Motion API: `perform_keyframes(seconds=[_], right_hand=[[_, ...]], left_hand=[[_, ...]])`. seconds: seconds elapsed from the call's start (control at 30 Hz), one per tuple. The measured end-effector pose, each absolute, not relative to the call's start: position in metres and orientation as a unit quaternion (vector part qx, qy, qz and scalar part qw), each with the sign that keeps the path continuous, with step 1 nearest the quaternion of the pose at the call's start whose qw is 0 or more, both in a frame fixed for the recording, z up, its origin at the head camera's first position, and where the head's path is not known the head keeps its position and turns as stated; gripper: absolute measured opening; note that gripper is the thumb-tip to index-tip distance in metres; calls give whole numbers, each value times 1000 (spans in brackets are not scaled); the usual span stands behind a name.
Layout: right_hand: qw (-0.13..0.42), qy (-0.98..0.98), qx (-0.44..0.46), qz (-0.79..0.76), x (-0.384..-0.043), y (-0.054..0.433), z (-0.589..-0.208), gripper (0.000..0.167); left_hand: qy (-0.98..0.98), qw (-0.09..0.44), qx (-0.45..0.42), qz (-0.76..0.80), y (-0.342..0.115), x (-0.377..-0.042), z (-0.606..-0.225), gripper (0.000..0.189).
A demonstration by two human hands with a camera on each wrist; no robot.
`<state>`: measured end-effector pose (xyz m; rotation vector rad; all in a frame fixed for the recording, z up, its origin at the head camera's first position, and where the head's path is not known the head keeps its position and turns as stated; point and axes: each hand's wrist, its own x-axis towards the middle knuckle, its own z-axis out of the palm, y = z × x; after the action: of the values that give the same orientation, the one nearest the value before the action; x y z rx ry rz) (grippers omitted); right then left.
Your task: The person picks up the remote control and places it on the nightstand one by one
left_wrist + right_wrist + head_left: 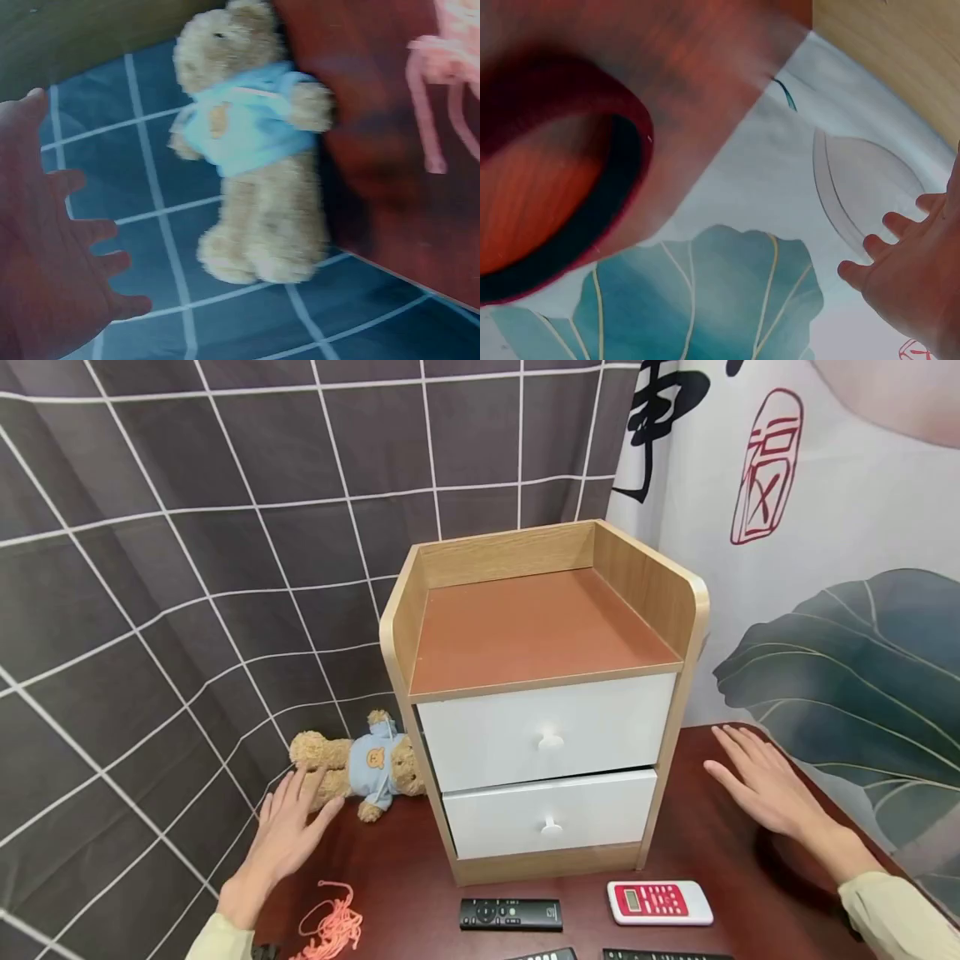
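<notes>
My left hand (288, 831) is held with fingers spread near the teddy bear (367, 764), overlapping its legs in the head view. The bear wears a light blue top and lies on its side at the left of a small cabinet (551, 862). In the left wrist view the same bear (259, 150) is apart from the fingers. Over on the right, my right hand (765, 781) has its fingers extended beside the cabinet and holds nothing. Two white drawers with knobs, an upper drawer (487, 739) and a lower drawer (495, 827), front the cabinet.
A black remote (510, 914) and a white-and-red remote (660, 902) lie before the cabinet, with more remotes at the bottom edge. Coral cord (333, 931) lies near my left forearm. A dark red ring-shaped item (634, 127) rests near my right wrist. Curtains hang behind.
</notes>
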<state>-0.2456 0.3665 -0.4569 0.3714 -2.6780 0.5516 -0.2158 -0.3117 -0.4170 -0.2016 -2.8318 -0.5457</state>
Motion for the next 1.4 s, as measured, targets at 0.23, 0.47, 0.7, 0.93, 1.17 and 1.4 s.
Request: perform_keyframes(seconds=[0.23,0.47,0.7,0.93,1.17,1.4], right_hand=[[171,-953,140,209,-231,359,-473,68],[122,-956,132,232,-210,348,-496,66],[83,-959,121,242,-186,340,-520,67],[36,-966,140,215,-176,326,-532,78],[23,-968,191,163,-170,317,-536,76],[51,-960,246,125,-166,317,-541,59]], left_hand=[[-940,213,-142,-225,-295,-232,-371,63],[-888,290,-223,-278,-268,-243,-318,59],[-829,351,-296,-318,-236,-255,-269,74],[-757,388,-389,-354,-203,-271,-241,81],[-705,428,-414,-387,-185,-280,-238,68],[-649,425,-407,-483,-158,-285,-247,68]])
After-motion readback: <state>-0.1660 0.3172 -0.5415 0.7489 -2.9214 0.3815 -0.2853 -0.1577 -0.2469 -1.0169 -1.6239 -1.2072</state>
